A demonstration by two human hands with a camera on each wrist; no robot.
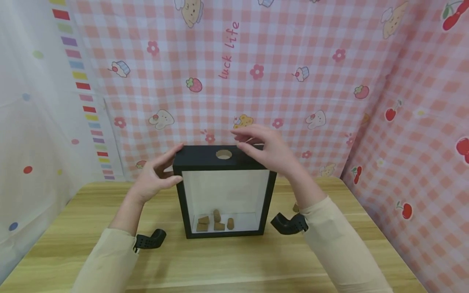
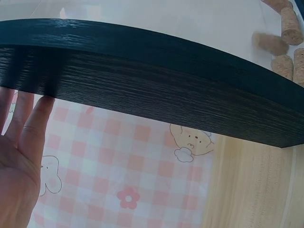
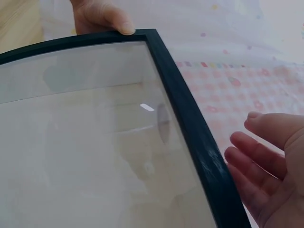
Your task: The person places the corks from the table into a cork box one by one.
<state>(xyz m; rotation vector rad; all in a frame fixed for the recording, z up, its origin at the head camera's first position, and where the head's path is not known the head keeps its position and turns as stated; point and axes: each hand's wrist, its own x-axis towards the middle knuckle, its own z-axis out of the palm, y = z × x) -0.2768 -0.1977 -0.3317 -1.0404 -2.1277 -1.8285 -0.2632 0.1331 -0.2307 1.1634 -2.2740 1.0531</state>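
A black-framed shadow box (image 1: 179, 199) with a clear front stands upright on the table, a round hole (image 1: 224, 154) in its top. Several corks (image 1: 202, 227) lie at the bottom inside; in the left wrist view one blurred cork (image 2: 270, 43) is among them. My left hand (image 1: 155, 177) holds the box by its upper left corner, thumb on the front frame and fingers reaching over the side toward the back edge. Over the top right corner is my right hand (image 1: 272, 150), to the right of the hole. Its fingers (image 3: 259, 154) are loosely bent, with nothing between them.
Another cork (image 1: 296, 207) lies on the wooden table (image 1: 220, 264) to the right of the box, partly hidden by my right forearm. Checked pink cloth (image 1: 278, 93) hangs behind and to the right. Black camera mounts (image 1: 289, 224) stick out from both wrists.
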